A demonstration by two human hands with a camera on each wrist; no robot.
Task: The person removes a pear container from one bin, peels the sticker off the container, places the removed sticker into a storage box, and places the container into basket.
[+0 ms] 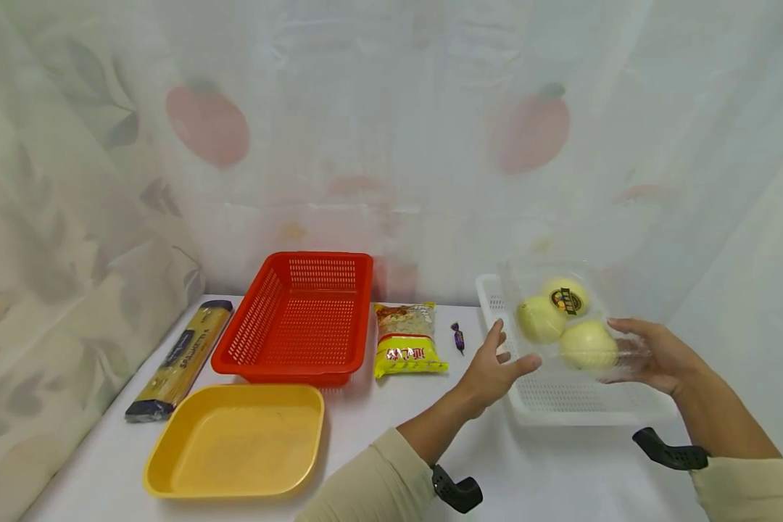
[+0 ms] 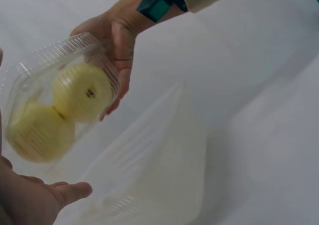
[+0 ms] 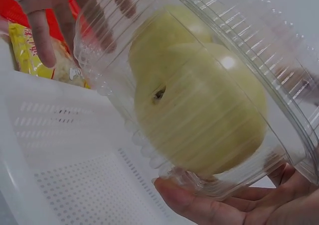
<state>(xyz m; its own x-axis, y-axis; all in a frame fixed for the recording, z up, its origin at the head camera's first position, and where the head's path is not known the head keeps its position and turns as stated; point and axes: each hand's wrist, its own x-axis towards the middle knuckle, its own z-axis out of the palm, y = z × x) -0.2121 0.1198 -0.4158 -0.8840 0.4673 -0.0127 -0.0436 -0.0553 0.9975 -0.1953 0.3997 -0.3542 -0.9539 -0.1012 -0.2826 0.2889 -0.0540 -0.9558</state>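
My right hand (image 1: pixel 655 359) grips one end of a clear plastic box (image 3: pixel 224 185) of round pale-yellow fruit (image 1: pixel 589 345), which look like pears. Three fruits show through the plastic, and a dark round label (image 1: pixel 567 301) sits on the box. Tilted, the box is held above a white perforated basket (image 1: pixel 581 402). By the box's other end is my left hand (image 1: pixel 492 373), its fingers and thumb spread. Whether the left fingers touch the plastic I cannot tell. In the left wrist view, the right hand (image 2: pixel 112 41) holds the box from the far end.
Left of the white basket lie a small purple wrapped candy (image 1: pixel 458 338) and a yellow food packet (image 1: pixel 409 341). Farther left stand a red perforated basket (image 1: pixel 293 370) and a yellow tray (image 1: pixel 235 438). A spaghetti pack (image 1: pixel 181 360) lies at the table's left edge. A patterned curtain (image 1: pixel 391 145) hangs behind.
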